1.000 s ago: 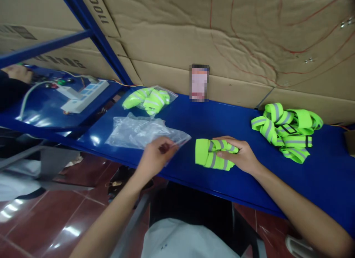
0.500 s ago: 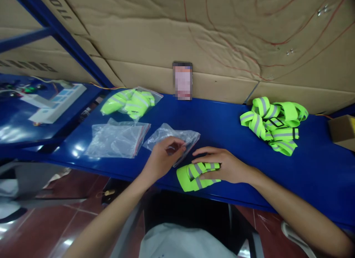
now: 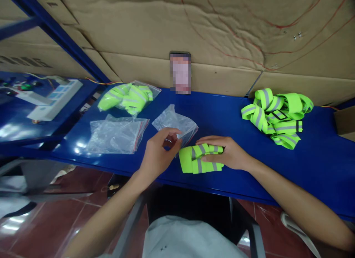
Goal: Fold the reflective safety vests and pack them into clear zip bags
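My left hand (image 3: 162, 147) pinches the near edge of a clear zip-lock bag (image 3: 177, 121), close to its red seal line. The bag looks flat, its far corner lifted. My right hand (image 3: 227, 152) is wrapped round a folded neon-yellow reflective strap (image 3: 201, 160) with grey stripes, thumb on the near side and fingers on the far side. The folded strap is just right of the bag's opening, near the table's front edge.
A stack of clear bags (image 3: 118, 136) lies left on the blue table (image 3: 222, 113). Behind it is a bagged reflective strap (image 3: 126, 99). Loose reflective straps (image 3: 277, 117) with black buckles are heaped at right. A phone (image 3: 181, 73) leans on the cardboard; a cardboard box (image 3: 345, 123) stands far right.
My right hand has closed round the folded strap and moved it slightly away from the table's front edge. My left hand stays on the bag, whose far part has risen. The view shifted slightly.
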The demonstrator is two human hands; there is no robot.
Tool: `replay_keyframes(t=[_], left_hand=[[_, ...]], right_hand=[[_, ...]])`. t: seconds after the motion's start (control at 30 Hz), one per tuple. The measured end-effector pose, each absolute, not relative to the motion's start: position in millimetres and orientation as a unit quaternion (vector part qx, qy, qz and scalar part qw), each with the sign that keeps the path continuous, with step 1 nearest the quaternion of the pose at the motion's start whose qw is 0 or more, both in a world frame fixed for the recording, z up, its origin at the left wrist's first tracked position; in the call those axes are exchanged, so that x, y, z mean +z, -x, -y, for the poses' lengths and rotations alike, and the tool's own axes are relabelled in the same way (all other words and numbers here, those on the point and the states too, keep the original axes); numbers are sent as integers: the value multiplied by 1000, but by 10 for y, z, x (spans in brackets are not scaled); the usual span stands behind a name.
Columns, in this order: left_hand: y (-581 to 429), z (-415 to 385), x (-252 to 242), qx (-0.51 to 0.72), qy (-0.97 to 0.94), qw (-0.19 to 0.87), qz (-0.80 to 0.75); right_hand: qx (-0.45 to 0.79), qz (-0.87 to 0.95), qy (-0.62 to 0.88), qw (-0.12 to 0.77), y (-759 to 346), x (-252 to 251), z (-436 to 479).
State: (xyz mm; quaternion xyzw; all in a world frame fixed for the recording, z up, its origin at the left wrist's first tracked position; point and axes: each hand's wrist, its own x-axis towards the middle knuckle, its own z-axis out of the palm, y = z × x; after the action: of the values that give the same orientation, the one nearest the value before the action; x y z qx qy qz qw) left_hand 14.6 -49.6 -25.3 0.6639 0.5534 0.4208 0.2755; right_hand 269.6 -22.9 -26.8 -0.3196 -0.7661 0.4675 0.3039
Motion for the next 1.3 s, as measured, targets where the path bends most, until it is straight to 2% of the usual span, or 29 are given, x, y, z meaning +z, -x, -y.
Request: replay_keyframes(t=[0.13, 0.27, 0.33, 0.43, 0.6, 0.83, 0.97, 1.1, 1.2, 1.3], left_hand=[[-180, 492, -268, 398, -694, 259, -541], [-285, 497, -263, 445, -633, 327, -543], [-338, 510, -286, 463, -621, 340, -533], [-378, 541, -352, 440, -685, 309, -492], [-346, 561, -417, 373, -770, 227, -465], [-377, 575, -419, 507, -617, 423, -427], [-327, 589, -470, 544, -585, 422, -429], [-321, 626, -548, 529, -614, 393, -435], [-348, 631, -572, 525, -621, 425, -397], [-346, 595, -574, 559, -559, 472, -390]], right_hand=[[441, 729, 390, 349, -2726, -169, 221], [384, 716, 466, 351, -2731, -225, 198], [408, 695, 486, 338, -2727, -281, 183], [468, 658, 498, 316, -2737, -311, 162], [476, 674, 476, 304, -2831, -172, 127], [514, 672, 438, 302, -2869, -171, 66], [454, 698, 461, 306, -2841, -230, 58], [555, 624, 463, 298, -2817, -202, 119], [583, 598, 457, 307, -2790, -201, 156], [535, 638, 470, 293, -2763, -236, 147]])
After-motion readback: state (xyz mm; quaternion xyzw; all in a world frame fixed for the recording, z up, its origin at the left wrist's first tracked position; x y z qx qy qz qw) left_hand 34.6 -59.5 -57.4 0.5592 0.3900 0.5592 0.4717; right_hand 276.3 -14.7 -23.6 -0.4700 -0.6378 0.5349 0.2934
